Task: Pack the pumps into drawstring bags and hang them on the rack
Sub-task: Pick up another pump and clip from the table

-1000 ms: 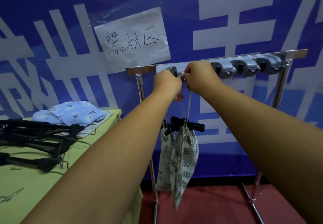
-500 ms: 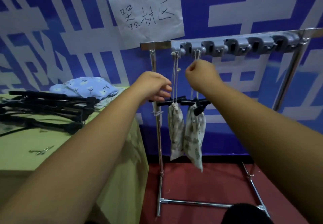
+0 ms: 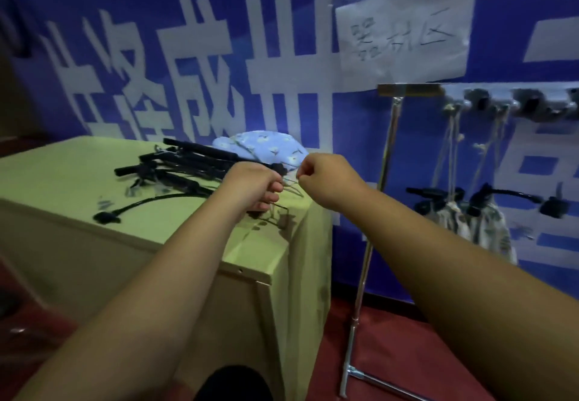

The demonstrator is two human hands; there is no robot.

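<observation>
Pumps point(image 3: 194, 149) are lying in a black heap on the yellow-green table point(image 3: 62, 181) beside a pile of blue drawstring bags point(image 3: 266, 147), while two more are hanging in leaf-print bags point(image 3: 488, 225) from the rack point(image 3: 407, 89) on the right. The left hand point(image 3: 250, 186) is hovering over the table's near corner with fingers curled under, blur hiding whether it is gripping anything. The right hand point(image 3: 326, 178) is floating just beside it, balled into a fist with nothing showing in it.
</observation>
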